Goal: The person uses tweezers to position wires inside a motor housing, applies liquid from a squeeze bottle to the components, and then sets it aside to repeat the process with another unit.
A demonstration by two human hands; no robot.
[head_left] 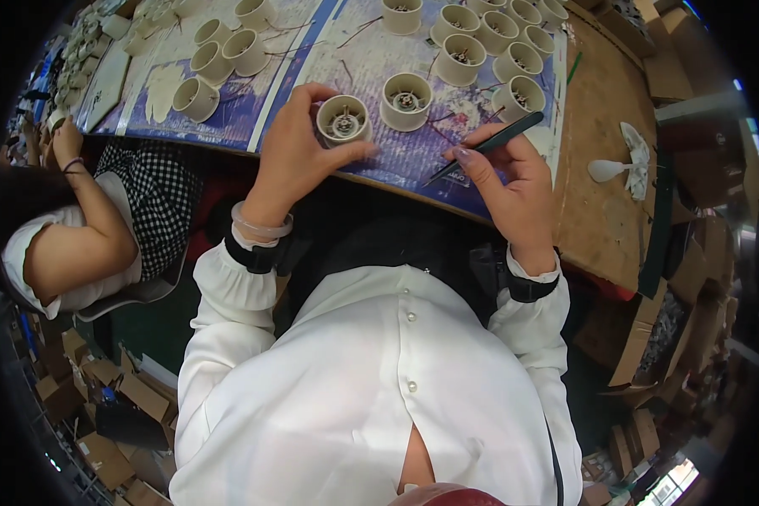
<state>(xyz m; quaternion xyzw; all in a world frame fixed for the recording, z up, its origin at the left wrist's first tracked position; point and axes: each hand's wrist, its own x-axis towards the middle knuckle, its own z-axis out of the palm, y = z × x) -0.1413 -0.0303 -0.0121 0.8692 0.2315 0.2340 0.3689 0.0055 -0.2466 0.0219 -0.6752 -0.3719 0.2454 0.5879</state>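
Observation:
My left hand (pixel 299 148) is closed around a cream-coloured plastic cup-shaped housing (pixel 339 107) at the table's near edge. Metal parts show inside that housing. A similar housing (pixel 406 122) stands just to its right, untouched, with its own metal parts within. In my right hand (pixel 514 181) is a pair of dark tweezers (pixel 508 133), held slantwise with the tips pointing down and left toward the table covering. The tweezers are apart from both housings.
Several more housings (pixel 461 71) stand at the back right, some with thin wires. Another group (pixel 246 63) is at the back left. A white squeeze bulb (pixel 605 170) lies on the brown board (pixel 603 215) at right. A co-worker's arm (pixel 93 202) is at left.

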